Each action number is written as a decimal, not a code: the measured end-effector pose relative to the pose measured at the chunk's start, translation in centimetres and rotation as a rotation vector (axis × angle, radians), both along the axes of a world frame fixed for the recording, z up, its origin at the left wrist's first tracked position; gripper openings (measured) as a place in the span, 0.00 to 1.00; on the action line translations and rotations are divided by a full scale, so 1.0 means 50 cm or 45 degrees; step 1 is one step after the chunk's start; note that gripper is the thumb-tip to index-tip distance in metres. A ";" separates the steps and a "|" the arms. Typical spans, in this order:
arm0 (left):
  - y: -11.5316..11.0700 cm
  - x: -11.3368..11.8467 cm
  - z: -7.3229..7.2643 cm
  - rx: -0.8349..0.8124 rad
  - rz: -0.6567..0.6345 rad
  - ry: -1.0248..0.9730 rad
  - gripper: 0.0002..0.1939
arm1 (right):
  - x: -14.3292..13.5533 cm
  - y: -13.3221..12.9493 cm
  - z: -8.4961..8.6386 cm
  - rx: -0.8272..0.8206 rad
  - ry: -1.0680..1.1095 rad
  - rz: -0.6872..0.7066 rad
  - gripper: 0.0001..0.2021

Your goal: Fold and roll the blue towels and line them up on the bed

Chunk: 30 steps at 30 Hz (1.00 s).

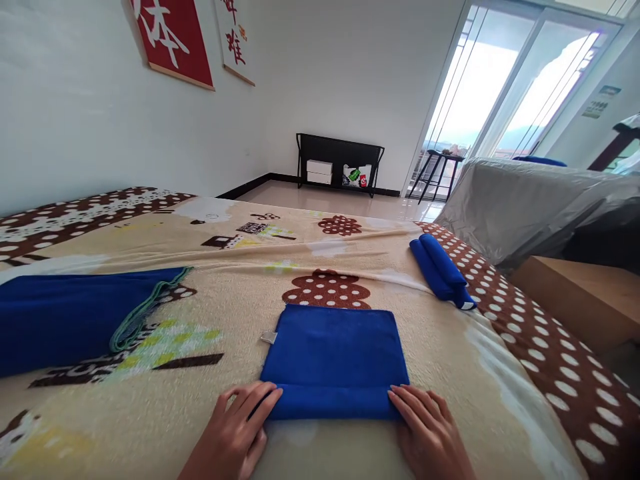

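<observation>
A blue cloth [340, 347] lies on the patterned blanket in front of me, its near edge turned over into a thick band and a small white tag at its left side. My left hand [237, 427] grips the left end of that band, fingers bent over it. At the right end, my right hand [427, 427] has its fingers pressed together on the band, the thumb hidden. A rolled blue cloth [440, 270] rests farther back on the right. Another blue cloth [75, 313], with green edging, is spread in folds at the left.
The patterned blanket [240, 287] has creases across its middle. Beyond it, a black shelf [340, 150] stands by the wall. A cardboard box [585, 297] and a sheet-covered piece of furniture [525, 200] are at the right, near a glass door and a black stool [440, 160].
</observation>
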State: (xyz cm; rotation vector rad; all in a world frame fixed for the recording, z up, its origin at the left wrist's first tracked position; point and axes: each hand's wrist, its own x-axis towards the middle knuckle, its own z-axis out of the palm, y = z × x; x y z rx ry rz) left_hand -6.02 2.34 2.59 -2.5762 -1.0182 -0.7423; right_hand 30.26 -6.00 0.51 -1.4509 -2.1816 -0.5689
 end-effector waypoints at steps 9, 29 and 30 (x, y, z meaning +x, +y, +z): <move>0.007 0.026 0.023 -0.066 0.071 -0.048 0.21 | -0.002 0.003 0.034 -0.306 0.256 0.018 0.25; -0.037 0.053 -0.008 0.186 0.020 0.178 0.26 | -0.043 -0.021 -0.003 0.047 -0.050 -0.106 0.30; -0.040 0.068 -0.007 0.195 0.022 0.165 0.25 | -0.059 -0.020 -0.002 0.046 -0.042 -0.115 0.30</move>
